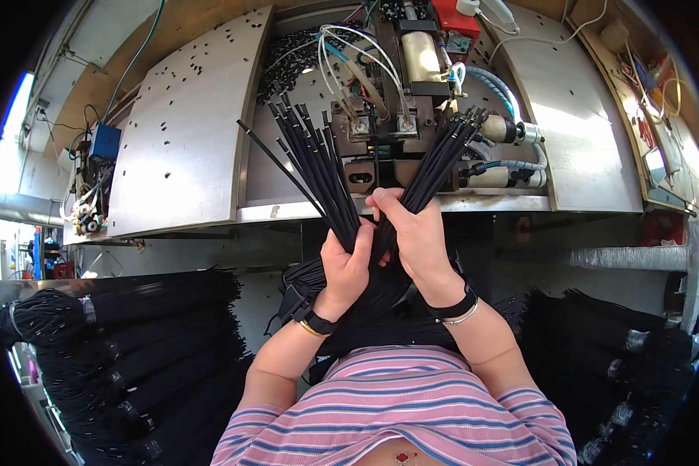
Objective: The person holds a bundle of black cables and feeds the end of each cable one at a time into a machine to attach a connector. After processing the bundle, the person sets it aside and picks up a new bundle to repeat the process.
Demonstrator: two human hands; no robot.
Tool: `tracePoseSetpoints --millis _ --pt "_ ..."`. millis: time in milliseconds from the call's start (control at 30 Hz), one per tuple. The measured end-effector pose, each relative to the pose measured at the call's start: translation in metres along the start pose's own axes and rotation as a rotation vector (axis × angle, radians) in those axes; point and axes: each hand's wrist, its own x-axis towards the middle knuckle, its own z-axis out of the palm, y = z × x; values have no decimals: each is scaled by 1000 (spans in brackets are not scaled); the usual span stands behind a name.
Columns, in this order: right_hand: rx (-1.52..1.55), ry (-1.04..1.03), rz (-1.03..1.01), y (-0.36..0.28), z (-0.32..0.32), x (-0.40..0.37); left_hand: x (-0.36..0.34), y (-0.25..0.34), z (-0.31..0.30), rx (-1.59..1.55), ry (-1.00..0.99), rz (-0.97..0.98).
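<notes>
My left hand (pixel 346 266) is closed around a bundle of thin black cords (pixel 312 163) whose upper ends fan out up and to the left. Light bands show near several tips, and one cord sticks out farther left than the others. My right hand (pixel 417 239) grips a second, tighter bundle of black cords (pixel 440 159), tilted up to the right. The two hands are close together, and the bundles nearly meet between them. Below the hands, the lower lengths of cord hang over my lap, partly hidden by my wrists.
A bench machine with a metal cylinder (pixel 422 56) and white air tubes (pixel 363 35) stands just beyond the bundles. Small black bits lie scattered on the metal worktop (pixel 182 132). Large stacks of black cords hang at left (pixel 132 349) and right (pixel 598 365). A red box (pixel 456 31) sits behind.
</notes>
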Motion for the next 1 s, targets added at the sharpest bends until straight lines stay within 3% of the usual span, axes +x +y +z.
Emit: tracePoseSetpoints --millis 267,400,500,667,767,1000 --pt "-30 -25 35 2 -5 4 -1 -6 1 -72 -1 -63" --pt "-275 -161 15 1 -15 9 -3 -9 9 -88 52 20" --pt "-452 -161 -192 12 -21 6 -15 -18 4 -147 -32 -87" --pt "-437 -77 -262 18 -30 -12 -33 -40 4 -5 8 -17" --pt "-320 -41 -34 14 -32 -19 -36 -46 4 56 9 -15" --pt "-174 23 -64 17 -23 -13 -30 -42 -2 -71 20 -80"
